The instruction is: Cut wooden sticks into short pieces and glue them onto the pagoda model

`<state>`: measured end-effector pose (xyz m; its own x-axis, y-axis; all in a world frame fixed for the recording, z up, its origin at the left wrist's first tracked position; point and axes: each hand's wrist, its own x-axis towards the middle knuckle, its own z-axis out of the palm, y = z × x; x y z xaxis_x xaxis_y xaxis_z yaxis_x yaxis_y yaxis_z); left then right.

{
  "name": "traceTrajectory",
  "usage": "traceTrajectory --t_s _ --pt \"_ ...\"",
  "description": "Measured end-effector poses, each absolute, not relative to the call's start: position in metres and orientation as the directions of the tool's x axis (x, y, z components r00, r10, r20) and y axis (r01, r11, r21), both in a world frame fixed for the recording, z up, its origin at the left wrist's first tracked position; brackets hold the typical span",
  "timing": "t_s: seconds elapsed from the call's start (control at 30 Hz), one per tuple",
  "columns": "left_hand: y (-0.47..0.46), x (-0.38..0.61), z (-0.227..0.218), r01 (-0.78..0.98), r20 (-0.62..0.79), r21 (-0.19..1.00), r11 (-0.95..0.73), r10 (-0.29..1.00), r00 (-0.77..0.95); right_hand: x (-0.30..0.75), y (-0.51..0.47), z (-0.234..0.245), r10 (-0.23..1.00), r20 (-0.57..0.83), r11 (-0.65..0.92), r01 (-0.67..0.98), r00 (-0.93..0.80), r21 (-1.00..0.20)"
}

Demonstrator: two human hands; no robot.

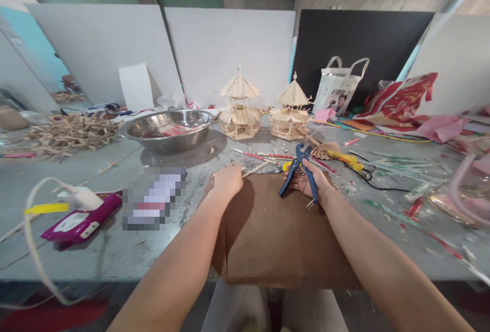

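My right hand (pixel 311 181) lies palm up at the right of a brown board (pixel 275 235), its fingers around a blue-handled hand cutter (pixel 294 174). The cutter's handles are spread and its jaws point away from me. My left hand (pixel 228 183) is closed at the board's far left corner. Its fingertips are hidden. A thin wooden stick (pixel 255 169) extends from beside that hand toward the right; whether the fingers grip it I cannot tell. Beyond both hands stand two pagoda models of pale sticks, a left pagoda (pixel 240 112) and a right pagoda (pixel 291 115).
Left of the board are a blurred-out flat object (pixel 156 197), a purple power strip (pixel 82 220) with a white plug, and a steel basin (pixel 166 135). A heap of sticks (pixel 76 133) lies behind. On the right are a yellow glue gun (pixel 346 159), its cord and scattered strips.
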<state>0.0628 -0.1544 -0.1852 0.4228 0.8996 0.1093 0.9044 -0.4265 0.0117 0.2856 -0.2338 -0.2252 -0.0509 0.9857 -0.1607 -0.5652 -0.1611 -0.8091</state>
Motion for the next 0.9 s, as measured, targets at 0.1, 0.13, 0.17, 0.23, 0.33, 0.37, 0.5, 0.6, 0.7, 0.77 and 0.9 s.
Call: traceTrajectory --t_s 0.1,0.13,0.17,0.23,0.33,0.37,0.5,0.6,0.7,0.77,0.9 --pt "-0.155 0.069 -0.187 0.848 0.201 0.057 -0.527 0.838 0.507 0.283 -0.235 -0.220 0.989 -0.147 -0.129 -0.601 -0.020 -0.789" --pt "-0.155 0.070 -0.187 0.827 0.223 0.074 -0.557 0.818 0.531 0.283 -0.235 -0.216 0.992 -0.127 -0.089 -0.623 0.017 -0.777" --pt "-0.155 0.072 -0.187 0.809 0.234 0.090 -0.580 0.802 0.549 0.284 -0.236 -0.210 0.993 -0.095 -0.030 -0.647 0.066 -0.762" --pt "-0.156 0.076 -0.186 0.783 0.227 0.117 -0.611 0.784 0.578 0.290 -0.238 -0.196 0.980 -0.011 0.131 -0.687 0.199 -0.715" --pt "-0.163 0.082 -0.177 0.745 0.153 0.143 -0.651 0.759 0.633 0.303 -0.242 -0.170 0.921 0.090 0.349 -0.702 0.379 -0.621" --pt "-0.167 0.085 -0.173 0.726 0.128 0.153 -0.671 0.742 0.658 0.307 -0.243 -0.161 0.903 0.110 0.395 -0.701 0.416 -0.594" --pt "-0.189 0.097 -0.154 0.630 0.081 0.155 -0.761 0.645 0.760 0.313 -0.245 -0.136 0.854 0.182 0.502 -0.680 0.487 -0.534" --pt "-0.203 0.104 -0.150 0.539 -0.017 0.079 -0.838 0.540 0.842 0.308 -0.243 -0.132 0.848 0.186 0.511 -0.669 0.497 -0.539" --pt "-0.215 0.112 -0.152 0.527 -0.133 0.239 -0.815 0.510 0.850 0.301 -0.240 -0.132 0.856 0.164 0.498 -0.698 0.490 -0.515" --pt "-0.226 0.122 -0.154 0.453 -0.099 0.614 -0.646 0.506 0.857 0.297 -0.238 -0.130 0.853 0.161 0.509 -0.726 0.496 -0.462" --pt "-0.262 0.159 -0.151 -0.155 -0.068 0.935 0.318 0.593 0.803 0.289 -0.236 -0.114 0.811 0.221 0.585 -0.762 0.542 -0.278"
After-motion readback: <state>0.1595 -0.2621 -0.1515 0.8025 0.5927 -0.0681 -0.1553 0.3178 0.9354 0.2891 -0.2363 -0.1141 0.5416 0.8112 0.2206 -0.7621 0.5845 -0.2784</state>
